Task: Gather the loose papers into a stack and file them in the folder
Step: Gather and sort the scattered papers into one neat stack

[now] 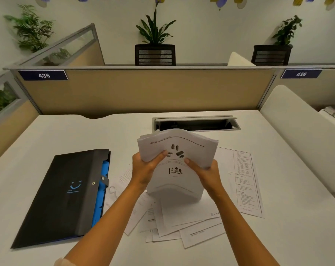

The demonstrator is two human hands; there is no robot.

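A stack of white printed papers (177,180) stands on its lower edge on the desk, its top bowing toward the far side. My left hand (145,168) grips its left side and my right hand (206,173) grips its right side, thumbs on the front sheet. Several loose papers (184,225) lie spread flat under and around the stack, and one printed sheet (245,181) lies to its right. A black folder (64,196) with a blue inner edge and a snap strap lies closed on the left of the desk.
The white desk (289,217) ends at a tan partition (143,91). An open cable tray (196,123) sits in the desk just behind the stack. A cream divider (305,135) rises on the right. Potted plants stand beyond the partition.
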